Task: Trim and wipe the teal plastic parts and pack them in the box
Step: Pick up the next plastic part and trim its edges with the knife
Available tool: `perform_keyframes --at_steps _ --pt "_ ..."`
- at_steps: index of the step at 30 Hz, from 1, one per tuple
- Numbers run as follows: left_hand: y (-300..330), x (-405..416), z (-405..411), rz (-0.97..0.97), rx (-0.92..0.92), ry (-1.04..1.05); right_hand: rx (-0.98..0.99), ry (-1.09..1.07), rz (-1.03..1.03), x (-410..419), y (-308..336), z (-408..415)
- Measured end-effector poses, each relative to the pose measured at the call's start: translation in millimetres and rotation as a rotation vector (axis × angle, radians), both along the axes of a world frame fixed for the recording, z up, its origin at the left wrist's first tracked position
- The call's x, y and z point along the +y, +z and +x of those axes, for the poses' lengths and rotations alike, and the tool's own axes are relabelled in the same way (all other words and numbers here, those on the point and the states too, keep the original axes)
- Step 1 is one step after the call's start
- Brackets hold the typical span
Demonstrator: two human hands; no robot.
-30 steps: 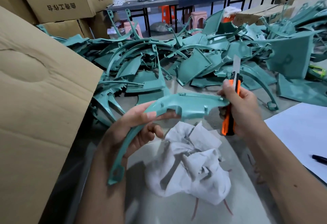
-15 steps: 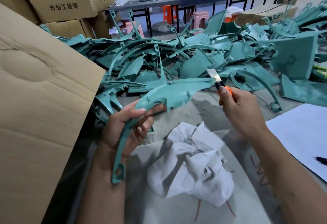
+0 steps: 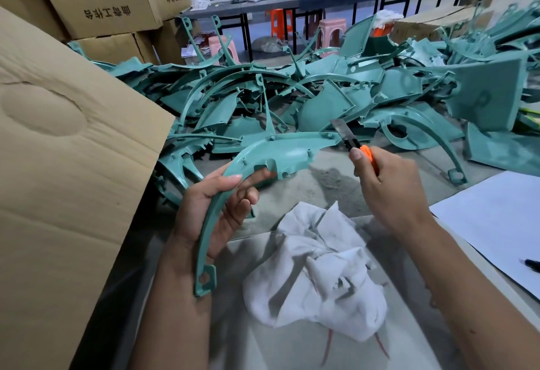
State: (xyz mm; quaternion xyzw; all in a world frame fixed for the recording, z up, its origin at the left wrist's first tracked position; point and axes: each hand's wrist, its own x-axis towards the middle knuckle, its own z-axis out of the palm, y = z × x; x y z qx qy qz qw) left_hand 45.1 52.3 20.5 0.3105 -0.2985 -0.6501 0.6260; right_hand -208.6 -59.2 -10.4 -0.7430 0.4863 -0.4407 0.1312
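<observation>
Grey workbench [image 3: 327, 185], teal parts heap [image 3: 321, 98] at twelve o'clock.
Left hand [image 3: 216, 209] grips curved teal part [image 3: 280, 156]; right hand [image 3: 388, 188] clenches utility knife [image 3: 350, 141].

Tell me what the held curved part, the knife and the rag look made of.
Curved part: moulded teal plastic, semi-gloss, with small bosses. Knife: dull grey blade, likely steel; orange handle, probably plastic. Rag: white cloth, matte and crumpled.

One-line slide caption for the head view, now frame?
Left hand holds a curved teal part while the right hand brings an orange utility knife to its tip, above a white rag.
</observation>
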Motion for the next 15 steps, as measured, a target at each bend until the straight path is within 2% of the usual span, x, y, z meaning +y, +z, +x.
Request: perform_keyframes --at_steps 7,15 --pt "1.4 -3.2 -9.7 0.042 0.007 0.044 -0.034 -0.068 -0.091 7.5 3.0 5.0" --pt "6.4 -8.1 -27.9 0.081 0.108 0.162 0.005 0.026 -0.113 14.4 1.9 15.3"
